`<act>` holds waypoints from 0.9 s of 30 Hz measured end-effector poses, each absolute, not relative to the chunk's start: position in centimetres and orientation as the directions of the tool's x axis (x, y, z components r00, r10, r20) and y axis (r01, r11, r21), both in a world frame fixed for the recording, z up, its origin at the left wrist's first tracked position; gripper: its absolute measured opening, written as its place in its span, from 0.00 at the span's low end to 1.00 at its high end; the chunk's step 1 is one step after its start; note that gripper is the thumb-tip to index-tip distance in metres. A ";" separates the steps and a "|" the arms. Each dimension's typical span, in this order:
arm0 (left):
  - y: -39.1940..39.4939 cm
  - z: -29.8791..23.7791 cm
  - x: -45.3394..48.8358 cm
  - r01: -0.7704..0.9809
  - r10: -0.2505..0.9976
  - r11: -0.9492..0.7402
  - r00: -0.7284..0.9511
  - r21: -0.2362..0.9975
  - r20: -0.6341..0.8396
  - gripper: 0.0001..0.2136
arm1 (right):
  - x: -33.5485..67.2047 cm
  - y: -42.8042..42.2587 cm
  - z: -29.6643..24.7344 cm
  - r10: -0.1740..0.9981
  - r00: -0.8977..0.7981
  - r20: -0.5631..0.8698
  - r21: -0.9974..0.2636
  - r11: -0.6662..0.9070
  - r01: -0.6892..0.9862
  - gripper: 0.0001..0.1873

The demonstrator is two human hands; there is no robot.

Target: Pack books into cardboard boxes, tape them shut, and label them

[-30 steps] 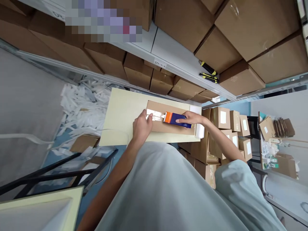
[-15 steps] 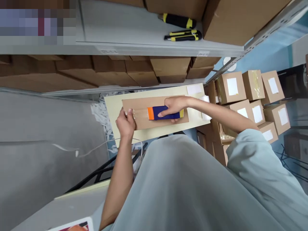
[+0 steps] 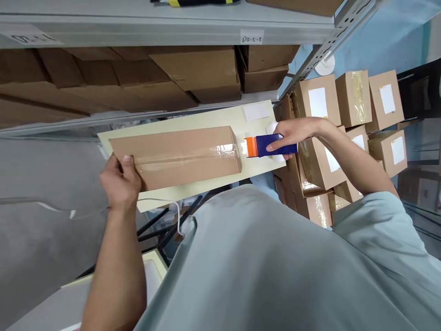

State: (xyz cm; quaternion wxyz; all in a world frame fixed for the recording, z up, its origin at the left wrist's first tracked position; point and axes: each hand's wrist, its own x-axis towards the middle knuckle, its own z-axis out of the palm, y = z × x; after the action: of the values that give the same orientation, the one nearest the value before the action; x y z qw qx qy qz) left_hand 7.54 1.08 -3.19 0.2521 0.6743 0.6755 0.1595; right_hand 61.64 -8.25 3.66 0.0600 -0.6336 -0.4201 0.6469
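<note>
A long brown cardboard box (image 3: 179,155) lies on a pale yellow table (image 3: 193,122), with shiny clear tape along its top seam. My left hand (image 3: 119,181) grips the box's left end, fingers curled over the edge. My right hand (image 3: 296,132) is closed on a blue and orange tape dispenser (image 3: 270,145), which sits just past the box's right end, its orange head close to the box.
Metal shelves (image 3: 165,27) above hold several plain cardboard boxes. Small labelled boxes (image 3: 354,99) are stacked to the right of the table. A white label (image 3: 256,111) lies on the table's far right corner. Black metal legs (image 3: 161,225) show below the table.
My right hand has drawn the tape dispenser rightwards along the box top and off its right end. My left hand slid to the box's left end. The view tilted down.
</note>
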 end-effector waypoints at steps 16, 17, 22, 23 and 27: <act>0.8 -3.1 8.4 0.871 0.990 0.091 -0.028 0.483 -0.137 0.20 | 55.1 -8.0 1.1 0.541 -0.353 -0.764 -0.602 -0.400 0.691 0.31; 0.7 -3.3 8.3 0.867 0.991 0.080 -0.018 0.492 -0.131 0.21 | 54.3 -8.1 1.2 0.551 -0.333 -0.765 -0.583 -0.374 0.722 0.30; 0.9 -4.0 7.7 0.866 0.989 0.070 0.007 0.495 -0.151 0.22 | 50.1 -9.4 1.2 0.684 -0.028 -0.729 -0.308 -0.291 0.906 0.18; 1.1 -4.1 7.6 0.864 0.986 0.084 -0.002 0.496 -0.164 0.21 | 49.4 -9.7 1.3 0.693 0.038 -0.720 -0.242 -0.302 0.922 0.15; 1.7 -3.2 7.9 0.861 0.979 0.152 -0.063 0.485 -0.194 0.24 | 48.1 -10.8 3.5 0.710 0.163 -0.685 -0.155 -0.360 0.920 0.19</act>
State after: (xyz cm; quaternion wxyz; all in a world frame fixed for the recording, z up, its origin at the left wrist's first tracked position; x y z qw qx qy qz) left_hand 7.88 1.66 -3.19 0.2429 0.6398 0.7190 0.1213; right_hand 48.10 -10.80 3.53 -0.1504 -0.7475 -0.5451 0.3484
